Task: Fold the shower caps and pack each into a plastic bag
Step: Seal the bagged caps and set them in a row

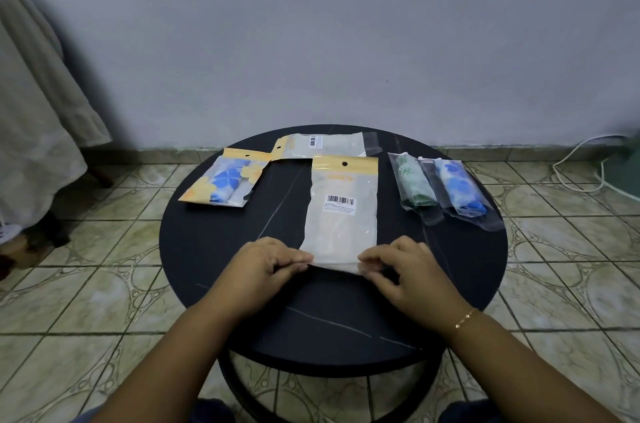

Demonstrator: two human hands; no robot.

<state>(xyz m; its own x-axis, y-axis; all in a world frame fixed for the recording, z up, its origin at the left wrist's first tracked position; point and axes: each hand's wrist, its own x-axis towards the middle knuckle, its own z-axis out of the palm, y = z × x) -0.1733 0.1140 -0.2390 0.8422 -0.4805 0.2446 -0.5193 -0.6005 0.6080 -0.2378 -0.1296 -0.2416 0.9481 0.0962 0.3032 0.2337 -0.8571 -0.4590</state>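
Both hands are down at the near end of the middle bag [341, 211], which lies flat at the centre of the round black table [221, 249], its yellow header strip pointing to twelve o'clock and a barcode sticker facing up. The left hand [266, 265] pinches the bag's near left corner, fingers curled onto the clear flap; the right hand [403, 266] pinches the near right corner the same way, a thin bracelet [465, 318] on its wrist. What is inside this bag is too pale to make out. At ten o'clock lies a packed bag [225, 182] with a blue flowered cap showing through. Behind it, at twelve o'clock, a flat bag [325, 144] lies sideways. Over at two o'clock two clear sleeves rest side by side, touching: a green rolled cap [412, 185] and a blue rolled cap [459, 188].
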